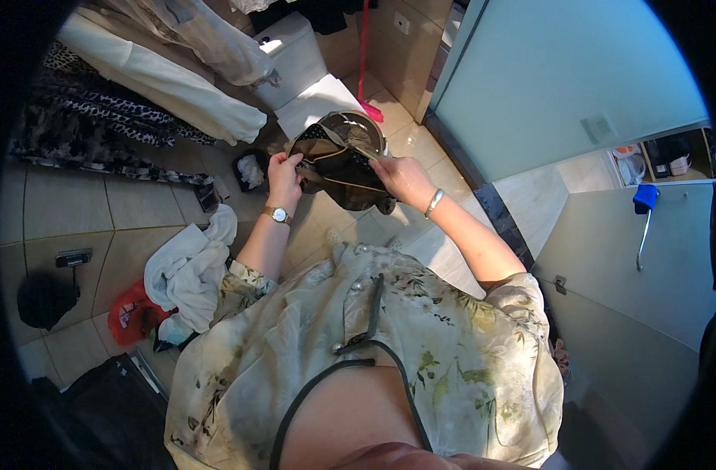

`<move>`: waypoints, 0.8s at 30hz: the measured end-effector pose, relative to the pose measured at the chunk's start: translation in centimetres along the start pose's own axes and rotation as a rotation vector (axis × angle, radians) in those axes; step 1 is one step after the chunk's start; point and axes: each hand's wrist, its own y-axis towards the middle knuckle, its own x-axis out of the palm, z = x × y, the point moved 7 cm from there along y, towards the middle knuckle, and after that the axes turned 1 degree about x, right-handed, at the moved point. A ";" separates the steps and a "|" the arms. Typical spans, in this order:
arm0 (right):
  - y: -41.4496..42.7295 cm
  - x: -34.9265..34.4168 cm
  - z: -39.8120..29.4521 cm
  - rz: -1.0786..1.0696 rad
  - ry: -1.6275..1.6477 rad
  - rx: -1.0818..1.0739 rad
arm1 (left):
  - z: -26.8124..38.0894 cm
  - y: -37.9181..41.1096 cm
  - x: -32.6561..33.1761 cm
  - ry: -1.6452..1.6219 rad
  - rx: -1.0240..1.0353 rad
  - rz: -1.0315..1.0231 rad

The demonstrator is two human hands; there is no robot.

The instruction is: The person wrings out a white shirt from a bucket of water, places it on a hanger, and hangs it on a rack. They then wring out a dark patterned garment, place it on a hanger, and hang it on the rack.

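Both my hands are gripping a dark, partly sheer garment with yellow edging and small light dots on part of it. My left hand, with a watch on the wrist, pinches its left edge. On the other side, my right hand, a silver bangle at the wrist, is closed on the cloth's upper right. The garment is stretched between them and hangs down in folds. Just beyond it is the rim of a round basin, mostly covered by the cloth; its contents are hard to make out.
A white toilet stands ahead, beside a red-handled broom. Clothes hang at left above a small waste bin. White towels and a red plastic bag lie left. Frosted glass panels stand right.
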 end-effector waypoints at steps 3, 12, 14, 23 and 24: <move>-0.2 -0.5 1.1 0.137 -0.097 0.017 | 1.1 -2.8 1.6 0.168 0.031 -0.025; -1.2 -5.1 -0.3 0.319 -0.087 -0.188 | 11.3 -7.8 7.3 1.167 1.005 -0.277; -1.4 -5.5 -0.9 0.331 -0.080 -0.258 | 13.7 -9.1 9.6 1.030 1.167 -0.415; 2.2 -9.9 -2.8 0.264 -0.104 -0.317 | 11.8 -9.1 16.0 0.861 0.726 -1.002; 2.6 -10.3 -2.5 0.246 -0.030 -0.283 | 11.7 -8.3 15.9 0.853 0.674 -0.957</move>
